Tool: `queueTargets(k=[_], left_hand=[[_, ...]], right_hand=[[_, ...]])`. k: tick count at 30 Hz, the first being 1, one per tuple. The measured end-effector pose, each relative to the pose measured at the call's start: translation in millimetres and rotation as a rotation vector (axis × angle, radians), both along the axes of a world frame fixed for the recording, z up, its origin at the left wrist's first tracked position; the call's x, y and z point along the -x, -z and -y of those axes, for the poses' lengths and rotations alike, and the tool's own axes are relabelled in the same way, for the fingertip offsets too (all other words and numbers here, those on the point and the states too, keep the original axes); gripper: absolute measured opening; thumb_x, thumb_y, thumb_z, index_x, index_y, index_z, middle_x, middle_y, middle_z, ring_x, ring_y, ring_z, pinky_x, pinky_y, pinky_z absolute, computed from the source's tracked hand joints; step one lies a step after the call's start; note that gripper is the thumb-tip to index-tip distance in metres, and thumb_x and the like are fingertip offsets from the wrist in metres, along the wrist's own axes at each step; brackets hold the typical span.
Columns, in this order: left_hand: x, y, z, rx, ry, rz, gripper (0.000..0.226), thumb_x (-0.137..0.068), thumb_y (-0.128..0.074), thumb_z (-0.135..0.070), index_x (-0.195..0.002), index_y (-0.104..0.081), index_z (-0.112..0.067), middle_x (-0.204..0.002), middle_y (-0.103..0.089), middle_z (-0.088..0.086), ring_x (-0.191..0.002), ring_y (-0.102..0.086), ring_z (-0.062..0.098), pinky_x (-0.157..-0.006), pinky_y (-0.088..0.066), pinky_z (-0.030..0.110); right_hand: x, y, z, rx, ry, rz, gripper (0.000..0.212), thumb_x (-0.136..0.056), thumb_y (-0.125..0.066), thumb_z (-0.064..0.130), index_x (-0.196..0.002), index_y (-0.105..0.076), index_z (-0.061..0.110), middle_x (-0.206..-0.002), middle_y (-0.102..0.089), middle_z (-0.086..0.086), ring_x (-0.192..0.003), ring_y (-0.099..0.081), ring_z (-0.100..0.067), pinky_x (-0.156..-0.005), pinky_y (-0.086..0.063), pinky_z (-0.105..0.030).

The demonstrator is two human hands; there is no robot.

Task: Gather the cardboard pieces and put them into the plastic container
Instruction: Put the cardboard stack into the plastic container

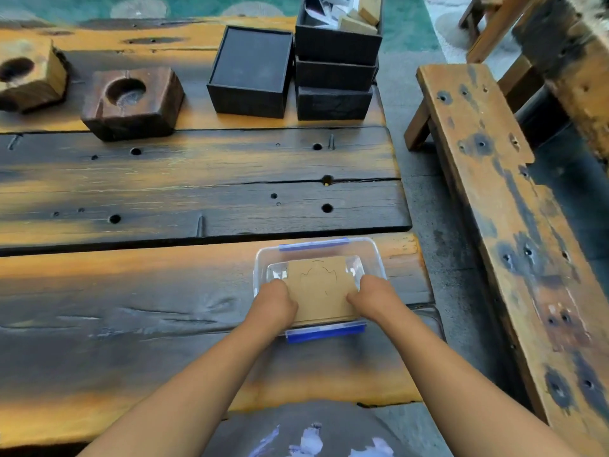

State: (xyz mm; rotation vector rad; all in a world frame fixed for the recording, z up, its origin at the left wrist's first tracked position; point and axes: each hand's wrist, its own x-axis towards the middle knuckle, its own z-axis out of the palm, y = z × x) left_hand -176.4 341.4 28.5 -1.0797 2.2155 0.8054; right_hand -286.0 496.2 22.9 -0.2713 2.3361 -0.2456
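Note:
A clear plastic container [372, 255] with blue clips stands near the table's right front corner. A brown cardboard piece [321, 285], with a cut outline on its face, lies tilted over the container's opening, its near edge resting on the front rim. My left hand [275, 301] grips the cardboard's left edge and my right hand [370, 296] grips its right edge. Whether more pieces lie beneath it is hidden.
The wooden table [164, 291] bears two wooden blocks with round hollows [131, 100] at the back left, a black box [250, 74] and a stack of black boxes [336, 61] holding loose items. A wooden bench [494, 209] stands to the right.

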Motion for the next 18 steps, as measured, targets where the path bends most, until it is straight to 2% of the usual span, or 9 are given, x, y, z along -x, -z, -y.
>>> queueTargets(k=[2, 4, 6, 9, 13, 16, 18], left_hand=[[-4.8, -7.9, 8.4, -0.011, 0.042, -0.069, 0.023, -0.089, -0.054, -0.018, -0.109, -0.058, -0.006, -0.113, -0.065, 0.014, -0.095, -0.059, 0.029, -0.071, -0.039, 0.028], [-8.2, -15.2, 16.9, -0.039, 0.093, -0.144, 0.025, -0.088, -0.057, -0.02, -0.11, -0.062, -0.008, -0.11, -0.068, 0.011, -0.095, -0.061, 0.028, -0.072, -0.04, 0.026], [-11.8, -21.0, 23.5, -0.061, 0.182, -0.219, 0.027, -0.088, -0.057, -0.018, -0.112, -0.064, -0.008, -0.108, -0.071, 0.011, -0.099, -0.065, 0.028, -0.073, -0.041, 0.025], [-17.9, -27.3, 27.0, -0.082, 0.345, -0.286, 0.032, -0.09, -0.056, -0.016, -0.121, -0.062, -0.007, -0.114, -0.069, 0.01, -0.103, -0.064, 0.027, -0.077, -0.042, 0.023], [-32.1, -38.0, 16.3, -0.125, 0.552, -0.321, 0.038, -0.091, -0.054, -0.019, -0.127, -0.058, -0.01, -0.119, -0.068, 0.01, -0.11, -0.062, 0.028, -0.092, -0.05, 0.031], [-44.1, -47.2, -5.4, -0.136, 0.722, -0.333, 0.033, -0.09, -0.052, -0.018, -0.121, -0.061, -0.011, -0.117, -0.068, 0.01, -0.109, -0.062, 0.029, -0.088, -0.05, 0.031], [-53.2, -55.9, -29.9, -0.138, 0.876, -0.333, 0.03, -0.089, -0.051, -0.015, -0.117, -0.062, -0.009, -0.116, -0.066, 0.011, -0.109, -0.061, 0.03, -0.082, -0.046, 0.029]], right_hand=[[-11.4, -10.4, -5.6, 0.026, 0.03, -0.048, 0.023, -0.088, -0.054, 0.027, -0.101, -0.059, 0.009, -0.107, -0.066, -0.013, -0.093, -0.059, -0.029, -0.073, -0.044, -0.032], [-23.6, -21.7, -9.6, 0.065, 0.082, -0.102, 0.036, -0.088, -0.055, 0.029, -0.115, -0.061, 0.006, -0.112, -0.067, -0.014, -0.104, -0.061, -0.032, -0.082, -0.049, -0.035], [-39.0, -34.0, -13.0, 0.1, 0.134, -0.168, 0.037, -0.087, -0.056, 0.029, -0.117, -0.062, 0.006, -0.109, -0.069, -0.014, -0.103, -0.063, -0.033, -0.085, -0.051, -0.038], [-68.6, -48.1, -20.9, 0.13, 0.228, -0.246, 0.036, -0.088, -0.059, 0.03, -0.118, -0.063, 0.01, -0.108, -0.069, -0.012, -0.103, -0.063, -0.032, -0.082, -0.047, -0.033], [-121.4, -58.6, -37.3, 0.11, 0.414, -0.305, 0.028, -0.087, -0.057, 0.034, -0.105, -0.064, 0.013, -0.1, -0.07, -0.007, -0.1, -0.063, -0.029, -0.075, -0.045, -0.032], [-161.8, -61.5, -55.9, 0.103, 0.534, -0.307, 0.037, -0.089, -0.057, 0.036, -0.116, -0.064, 0.011, -0.107, -0.068, -0.007, -0.104, -0.062, -0.027, -0.076, -0.042, -0.028], [-193.4, -66.2, -77.4, 0.097, 0.633, -0.317, 0.036, -0.089, -0.057, 0.034, -0.117, -0.062, 0.012, -0.111, -0.068, -0.008, -0.106, -0.062, -0.028, -0.076, -0.042, -0.028]])
